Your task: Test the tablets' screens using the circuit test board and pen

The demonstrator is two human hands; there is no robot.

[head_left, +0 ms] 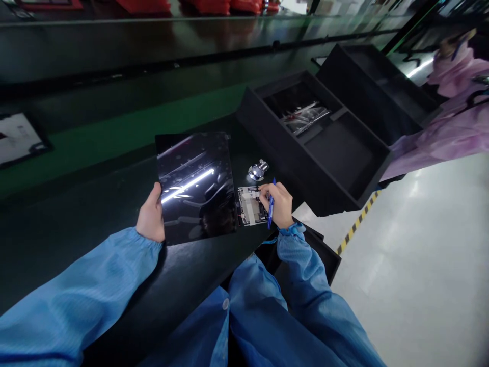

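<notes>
Blue sleeves (95, 275) are reaching across the dark counter (114, 255); the left hand (151, 216) is gripping a glossy black tablet panel (196, 186) by its lower edge, holding it tilted; the right hand (277, 204) is pinching a blue pen (270, 216), its fingertips (262, 191) touching a small circuit board (248, 206) just beside the panel; a chrome fitting (259, 169) is lying nearby; a black foam tray (290, 153) is standing beyond it, near a co-worker's pink sleeve (439, 148).
</notes>
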